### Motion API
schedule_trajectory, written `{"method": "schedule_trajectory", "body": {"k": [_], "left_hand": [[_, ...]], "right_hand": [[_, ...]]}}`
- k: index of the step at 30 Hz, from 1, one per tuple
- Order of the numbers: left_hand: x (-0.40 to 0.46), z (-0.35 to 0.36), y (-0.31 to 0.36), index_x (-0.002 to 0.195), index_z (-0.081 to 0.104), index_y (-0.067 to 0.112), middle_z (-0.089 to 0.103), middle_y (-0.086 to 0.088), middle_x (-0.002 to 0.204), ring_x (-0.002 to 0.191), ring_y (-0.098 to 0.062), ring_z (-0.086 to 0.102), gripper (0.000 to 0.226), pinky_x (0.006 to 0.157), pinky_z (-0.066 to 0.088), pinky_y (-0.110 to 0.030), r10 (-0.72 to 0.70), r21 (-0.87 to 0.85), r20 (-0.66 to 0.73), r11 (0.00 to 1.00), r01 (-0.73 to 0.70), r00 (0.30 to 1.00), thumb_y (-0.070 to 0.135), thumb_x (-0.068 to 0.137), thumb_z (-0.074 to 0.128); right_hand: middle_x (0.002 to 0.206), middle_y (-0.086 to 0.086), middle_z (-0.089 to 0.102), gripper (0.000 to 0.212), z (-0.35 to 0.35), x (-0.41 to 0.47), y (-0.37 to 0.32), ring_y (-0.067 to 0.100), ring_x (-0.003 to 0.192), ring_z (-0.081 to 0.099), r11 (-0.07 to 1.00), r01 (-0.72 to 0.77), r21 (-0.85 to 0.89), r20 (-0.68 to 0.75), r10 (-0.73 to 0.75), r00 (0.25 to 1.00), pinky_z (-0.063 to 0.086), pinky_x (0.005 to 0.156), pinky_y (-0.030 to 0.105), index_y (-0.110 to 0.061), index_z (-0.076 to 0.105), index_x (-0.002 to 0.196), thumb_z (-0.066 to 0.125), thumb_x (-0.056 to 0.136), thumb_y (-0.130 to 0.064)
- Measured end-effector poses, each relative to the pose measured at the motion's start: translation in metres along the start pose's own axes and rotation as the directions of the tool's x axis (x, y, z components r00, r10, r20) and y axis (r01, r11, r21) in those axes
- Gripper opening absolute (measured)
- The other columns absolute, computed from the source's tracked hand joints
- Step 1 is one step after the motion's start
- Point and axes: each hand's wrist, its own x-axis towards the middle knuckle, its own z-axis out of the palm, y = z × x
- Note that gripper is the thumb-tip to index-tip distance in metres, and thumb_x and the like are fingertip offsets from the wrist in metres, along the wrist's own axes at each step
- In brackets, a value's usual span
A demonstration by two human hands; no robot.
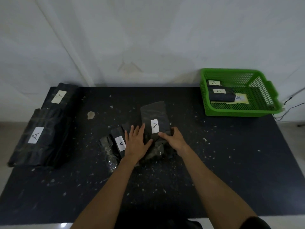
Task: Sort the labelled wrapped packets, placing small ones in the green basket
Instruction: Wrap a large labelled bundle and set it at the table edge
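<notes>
Two bare hands worked at the middle of the dark speckled table (214, 162), which served as the landmark for everything else. Nearest the table's front edge, the left hand (136, 143) lay flat with its fingers straight and slightly spread, pressing on a loose heap of black wrapped packets (155, 151). Just left of that hand, a small packet (118, 138) showed a white label marked A. The right hand (172, 138) curled its fingers round the near end of a medium packet (156, 116), a black plastic-wrapped block with a white label bearing an A; the thumb rested just below that label, and the packet stretched away from the fingertips toward the table's back edge, tilted up on the heap. At the table's left side lay two large black packets (41, 129), each labelled A, one behind the other. On the table's far right corner sat the green basket (264, 106), holding two small labelled packets (221, 95) against its left wall, atop a paper sheet (241, 98) with partly hidden writing.
</notes>
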Motion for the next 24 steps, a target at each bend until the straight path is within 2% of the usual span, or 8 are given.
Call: {"method": "schedule_trajectory", "body": {"k": [2,7,11,14,18,20,22,24], "left_hand": [[0.000,0.000,0.009,0.159,0.017,0.018,0.030,-0.012,0.162,0.154,-0.031,0.012,0.079,0.125,0.002,-0.049,-0.001,-0.061,-0.015,0.998,0.000,1.000,0.052,0.097,0.052],[0.009,-0.007,0.041,0.159,0.020,0.017,0.042,-0.011,0.156,0.143,-0.030,0.040,0.082,0.122,0.025,-0.045,-0.076,-0.341,0.032,0.936,0.082,0.997,0.055,0.095,0.055],[0.019,-0.020,0.078,0.155,0.028,0.024,0.051,-0.008,0.147,0.133,-0.028,0.050,0.080,0.109,0.042,-0.037,-0.126,-0.536,0.081,0.830,0.150,0.989,0.061,0.091,0.058],[0.029,-0.038,0.108,0.149,0.038,0.025,0.055,-0.005,0.142,0.128,-0.025,0.054,0.071,0.103,0.043,-0.033,-0.128,-0.609,0.048,0.782,0.131,0.991,0.060,0.090,0.060],[0.052,-0.069,0.139,0.151,0.033,0.021,0.050,-0.004,0.147,0.131,-0.022,0.051,0.078,0.100,0.043,-0.030,-0.140,-0.747,-0.037,0.662,0.065,0.989,0.050,0.088,0.069],[0.062,-0.089,0.148,0.153,0.027,0.017,0.045,-0.007,0.151,0.136,-0.023,0.047,0.092,0.107,0.042,-0.033,-0.158,-0.785,-0.170,0.618,-0.037,0.973,0.044,0.082,0.079],[0.068,-0.107,0.152,0.157,0.017,0.017,0.033,-0.009,0.156,0.142,-0.026,0.038,0.116,0.115,0.038,-0.043,-0.144,-0.717,-0.288,0.688,-0.113,0.947,0.053,0.070,0.084],[0.068,-0.123,0.155,0.159,0.003,0.023,0.017,-0.010,0.164,0.149,-0.030,0.025,0.132,0.119,0.029,-0.051,-0.101,-0.525,-0.378,0.842,-0.123,0.920,0.071,0.062,0.078]], "right_hand": [[0.122,0.003,0.060,0.061,-0.008,-0.003,0.001,0.019,0.109,0.061,0.993,-0.004,0.122,-0.050,0.010,0.999,0.054,0.080,0.027,-0.019,0.048,0.128,0.084,0.081,-0.035],[0.124,0.011,0.064,0.063,-0.027,-0.001,-0.004,0.026,0.110,0.067,0.917,0.020,0.399,-0.120,0.030,0.992,0.058,0.096,0.047,-0.017,0.049,0.123,0.089,0.076,-0.032],[0.121,0.011,0.068,0.063,-0.044,-0.008,-0.031,0.024,0.105,0.071,0.817,0.054,0.574,-0.099,0.005,0.995,0.061,0.084,0.038,-0.009,0.050,0.130,0.086,0.080,-0.022],[0.116,0.009,0.069,0.055,-0.068,-0.016,-0.052,0.019,0.099,0.071,0.851,0.111,0.514,-0.091,-0.074,0.993,0.061,0.071,0.028,-0.010,0.053,0.128,0.083,0.083,-0.019],[0.119,0.008,0.072,0.049,-0.105,-0.028,-0.081,0.023,0.104,0.072,0.939,0.217,0.265,0.020,-0.231,0.973,0.061,0.089,0.039,-0.021,0.062,0.125,0.085,0.081,-0.027],[0.117,0.004,0.073,0.049,-0.124,-0.035,-0.098,0.021,0.103,0.072,0.952,0.264,0.156,0.103,-0.282,0.954,0.061,0.086,0.035,-0.022,0.064,0.127,0.084,0.082,-0.026],[0.112,-0.001,0.075,0.046,-0.140,-0.044,-0.115,0.017,0.100,0.073,0.947,0.310,0.083,0.153,-0.319,0.935,0.060,0.082,0.029,-0.025,0.066,0.126,0.083,0.083,-0.026],[0.102,-0.007,0.077,0.035,-0.155,-0.051,-0.132,0.011,0.092,0.075,0.944,0.328,0.043,0.195,-0.330,0.924,0.059,0.074,0.023,-0.031,0.068,0.116,0.081,0.085,-0.024]]}}
